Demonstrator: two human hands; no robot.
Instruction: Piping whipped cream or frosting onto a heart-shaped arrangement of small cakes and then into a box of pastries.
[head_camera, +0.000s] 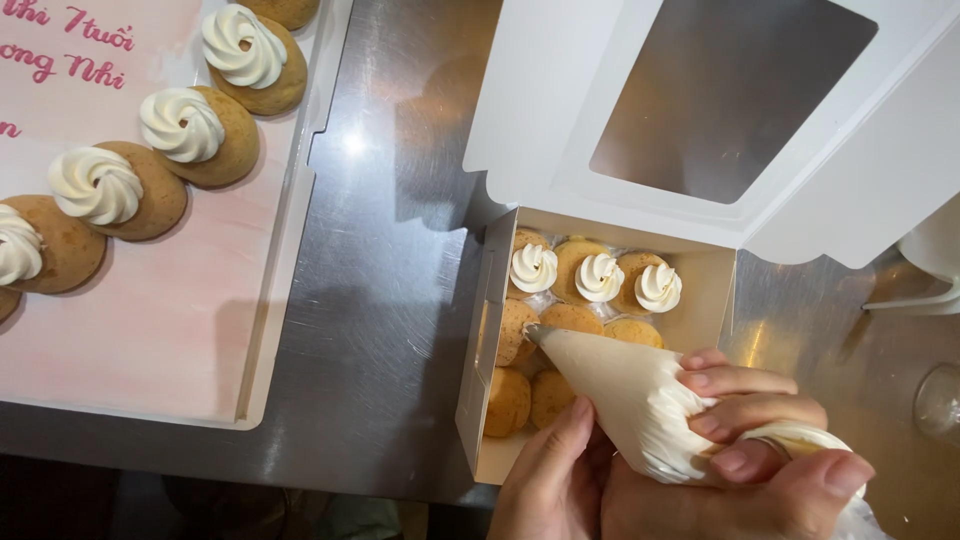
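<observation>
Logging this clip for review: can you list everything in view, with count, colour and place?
Box: one, white, windowed lid open, centre on the table.
Boxed puffs: about nine, golden brown, in rows inside the box.
Boxed swirls: three, white, on the back row of puffs.
Piping bag: one, translucent, cream-filled, tip over the middle row.
Tray: one, pale pink with pink writing, white rim, left.
Tray puffs: about six, golden brown, in a diagonal line, some cut off by the frame.
Tray swirls: four, white, atop those puffs.
Table: one, brushed steel, under everything.
White object: one, right edge, unclear.
Glass: one, clear, right edge.
Left hand: steadies the bag from below.
Right hand: grips the bag's twisted top.
</observation>
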